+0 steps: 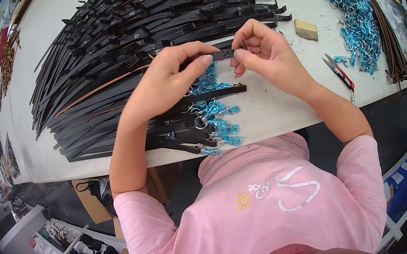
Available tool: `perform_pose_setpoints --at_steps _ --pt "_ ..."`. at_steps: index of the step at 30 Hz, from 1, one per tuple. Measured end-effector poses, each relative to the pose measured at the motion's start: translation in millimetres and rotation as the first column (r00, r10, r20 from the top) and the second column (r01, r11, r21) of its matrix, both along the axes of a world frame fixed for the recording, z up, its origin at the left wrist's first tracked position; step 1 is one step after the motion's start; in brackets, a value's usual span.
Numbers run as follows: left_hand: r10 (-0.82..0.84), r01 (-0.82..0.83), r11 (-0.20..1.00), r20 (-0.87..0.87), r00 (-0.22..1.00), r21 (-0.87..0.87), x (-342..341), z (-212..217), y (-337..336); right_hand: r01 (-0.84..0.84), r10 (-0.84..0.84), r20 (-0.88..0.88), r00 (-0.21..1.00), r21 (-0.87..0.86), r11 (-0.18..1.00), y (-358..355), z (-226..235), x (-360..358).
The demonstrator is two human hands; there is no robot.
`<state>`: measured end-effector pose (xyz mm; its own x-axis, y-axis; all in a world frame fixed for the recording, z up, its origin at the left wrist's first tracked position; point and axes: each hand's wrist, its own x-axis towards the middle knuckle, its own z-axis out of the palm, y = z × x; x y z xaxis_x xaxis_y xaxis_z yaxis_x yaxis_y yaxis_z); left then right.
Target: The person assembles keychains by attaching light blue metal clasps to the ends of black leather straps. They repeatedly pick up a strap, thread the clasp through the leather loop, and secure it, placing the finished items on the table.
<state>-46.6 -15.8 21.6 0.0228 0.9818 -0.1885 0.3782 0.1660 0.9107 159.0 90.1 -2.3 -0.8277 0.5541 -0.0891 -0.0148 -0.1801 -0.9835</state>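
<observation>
Between my two hands is the end of a narrow black strap [225, 54], held above the table. My left hand [172, 74] pinches it between thumb and fingers. At its tip, my right hand [267, 54] is closed with thumb and forefinger pressed together, the other fingers curled. Just below my hands lies a row of black straps with metal swivel hooks wrapped in blue film [215, 108]. One finished-looking strap end [219, 92] sticks out to the right of that row. My left forearm partly hides these straps.
Many black straps [147, 20] are piled across the far side of the white table [284, 110]. To the right are a yellowish block [306, 30], red-handled snips [340, 72] and a heap of blue-wrapped hooks [351, 18]. Brown strips [395, 56] hang along the right edge.
</observation>
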Motion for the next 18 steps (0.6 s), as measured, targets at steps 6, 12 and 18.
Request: perform_pose_setpoints --at_steps 6,12,18 --pt "0.019 -0.011 0.996 0.089 0.996 -0.093 -2 0 8 0.014 -0.014 0.015 1.000 0.014 1.000 7 -7 0" --pt "0.039 -0.035 0.998 0.063 0.997 -0.053 4 -3 8 0.132 -0.147 -0.033 0.989 0.666 0.734 2 -7 -2" --pt "0.030 -0.029 0.999 0.050 0.998 -0.028 5 -4 8 0.154 -0.153 -0.083 0.985 0.831 0.534 7 -9 0"
